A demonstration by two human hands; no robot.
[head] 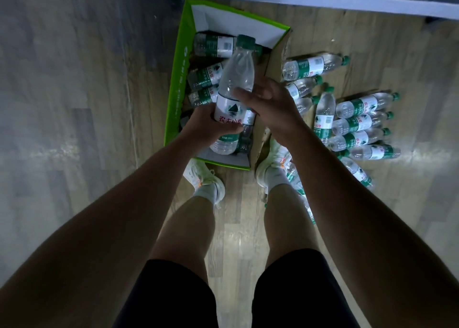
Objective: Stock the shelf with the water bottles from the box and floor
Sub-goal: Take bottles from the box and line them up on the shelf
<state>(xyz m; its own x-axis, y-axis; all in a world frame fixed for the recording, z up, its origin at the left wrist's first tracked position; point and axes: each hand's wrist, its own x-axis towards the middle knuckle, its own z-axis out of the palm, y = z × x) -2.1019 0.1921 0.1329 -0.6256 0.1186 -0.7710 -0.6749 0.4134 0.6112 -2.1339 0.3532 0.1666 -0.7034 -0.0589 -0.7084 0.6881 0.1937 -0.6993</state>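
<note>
Two hands meet on one clear plastic water bottle point(237, 77), which has a green screw cap point(246, 41) and a white-and-green paper label printed with red characters. The left hand point(207, 123) grips the label band from the left, its thumb across the front. The right hand point(270, 104) comes in from the right and clasps the clear shoulder of the bottle just above the label, thumb laid on the front face (its other fingers pass behind the bottle, out of sight). The bottle is held off the ground with its cap pointing away from the person, over the open green-rimmed cardboard box point(176, 79).

Several more bottles in the box point(211, 46), of the same kind, lie on their sides, mostly toward its left wall and far end; one more lies under the held bottle, close to the near wall. To the right of the box a loose group of bottles on the floor point(360, 119) lies on the pale wood-plank floor point(74, 104), most with caps pointing right and packed side by side, touching. One of them point(325, 114) lies turned, cap away from the person. Another lies just beside the right foot, partly hidden by the leg.

White trainers with orange marks point(206, 178) stand at the near end of the box, one at each corner. Beyond the box, a long white shelf edge point(323, 2) crosses the top of the view
</note>
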